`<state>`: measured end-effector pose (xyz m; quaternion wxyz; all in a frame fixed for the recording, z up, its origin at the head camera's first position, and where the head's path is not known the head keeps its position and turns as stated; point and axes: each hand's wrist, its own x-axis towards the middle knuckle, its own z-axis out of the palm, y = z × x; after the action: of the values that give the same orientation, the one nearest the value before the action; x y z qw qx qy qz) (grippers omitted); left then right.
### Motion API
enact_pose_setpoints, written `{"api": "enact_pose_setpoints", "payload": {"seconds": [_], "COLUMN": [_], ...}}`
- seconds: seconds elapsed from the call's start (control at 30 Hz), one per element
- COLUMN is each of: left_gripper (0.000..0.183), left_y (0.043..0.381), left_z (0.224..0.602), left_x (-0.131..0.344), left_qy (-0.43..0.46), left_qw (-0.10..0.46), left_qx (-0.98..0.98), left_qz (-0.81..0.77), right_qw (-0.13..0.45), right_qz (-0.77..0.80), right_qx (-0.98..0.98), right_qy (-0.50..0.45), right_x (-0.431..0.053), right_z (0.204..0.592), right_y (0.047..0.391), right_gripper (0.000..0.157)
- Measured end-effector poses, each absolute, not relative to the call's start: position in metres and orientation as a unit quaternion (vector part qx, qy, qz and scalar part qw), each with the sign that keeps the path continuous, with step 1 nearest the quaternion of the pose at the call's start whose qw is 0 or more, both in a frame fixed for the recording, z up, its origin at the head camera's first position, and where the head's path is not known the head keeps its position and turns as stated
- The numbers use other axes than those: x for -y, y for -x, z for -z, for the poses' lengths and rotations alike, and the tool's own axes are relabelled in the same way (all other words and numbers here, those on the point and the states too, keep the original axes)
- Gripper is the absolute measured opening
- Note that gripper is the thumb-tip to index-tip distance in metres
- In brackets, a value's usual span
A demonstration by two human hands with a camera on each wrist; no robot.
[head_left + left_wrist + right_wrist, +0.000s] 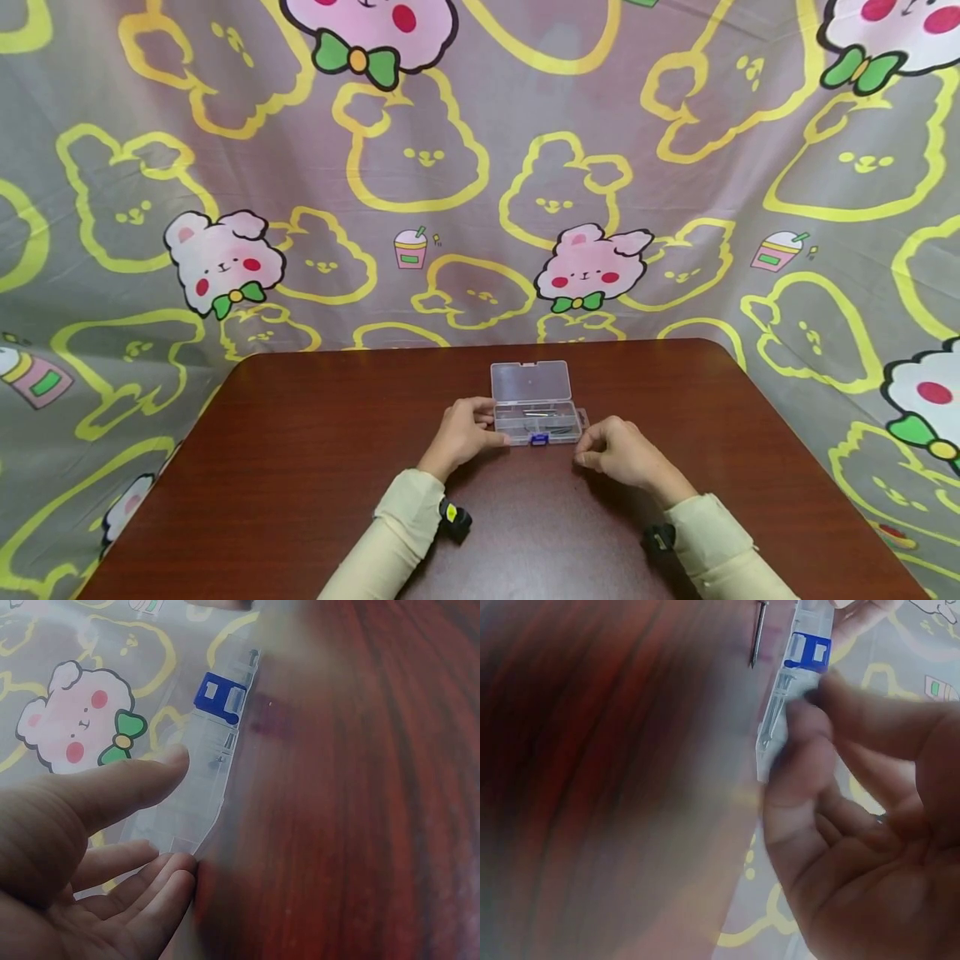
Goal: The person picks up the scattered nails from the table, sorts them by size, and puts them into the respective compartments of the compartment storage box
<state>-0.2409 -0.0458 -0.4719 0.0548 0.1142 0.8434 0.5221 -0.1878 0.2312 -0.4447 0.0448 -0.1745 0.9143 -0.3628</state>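
A clear plastic compartment box (537, 422) stands on the table with its lid (531, 382) raised at the back. Thin metal pieces (540, 412) lie in its compartments, and a blue latch (539, 439) is at the front. My left hand (467, 431) holds the box at its left side and front-left corner. By the front-right corner is my right hand (617, 450), thumb and index finger brought together; blur hides whether anything is between them. In the right wrist view a nail (757, 634) appears just off the box's front; what it rests on is unclear.
The box is on a brown wooden table (315, 467) with rounded far corners. A cartoon-printed curtain (480, 217) hangs behind the table and along both sides. A black wrist camera (454, 520) is strapped to the left wrist, another (660, 540) to the right.
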Motion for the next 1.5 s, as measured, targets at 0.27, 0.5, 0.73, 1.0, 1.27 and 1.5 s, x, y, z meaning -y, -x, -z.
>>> {"api": "enact_pose_setpoints", "payload": {"seconds": [0.27,0.5,0.73,1.0,1.27,1.5], "left_gripper": [0.067,0.067,0.067,0.067,0.067,0.067], "left_y": [0.241,0.240,0.240,0.240,0.241,0.240], "left_z": [0.472,0.472,0.473,0.473,0.472,0.471], "left_x": [0.046,0.047,0.046,0.046,0.046,0.046], "left_qy": [-0.112,-0.104,-0.106,-0.111,-0.112,-0.110], "left_qw": [0.058,0.065,0.063,0.059,0.057,0.062], "left_qx": [-0.844,-0.844,-0.842,-0.841,-0.842,-0.842], "left_qz": [-0.522,-0.522,-0.525,-0.526,-0.524,-0.524], "right_qw": [0.087,0.081,0.072,0.091,0.113,0.105], "right_qz": [0.340,0.322,0.263,0.192,0.318,0.454], "right_qx": [-0.913,-0.918,-0.918,-0.921,-0.893,-0.852], "right_qy": [0.207,0.216,0.288,0.327,0.297,0.237], "right_x": [-0.233,-0.231,-0.229,-0.223,-0.229,-0.228], "right_z": [0.446,0.447,0.448,0.445,0.445,0.447], "right_y": [0.185,0.185,0.184,0.179,0.186,0.192], "right_gripper": [0.019,0.021,0.026,0.027,0.022,0.012]}}
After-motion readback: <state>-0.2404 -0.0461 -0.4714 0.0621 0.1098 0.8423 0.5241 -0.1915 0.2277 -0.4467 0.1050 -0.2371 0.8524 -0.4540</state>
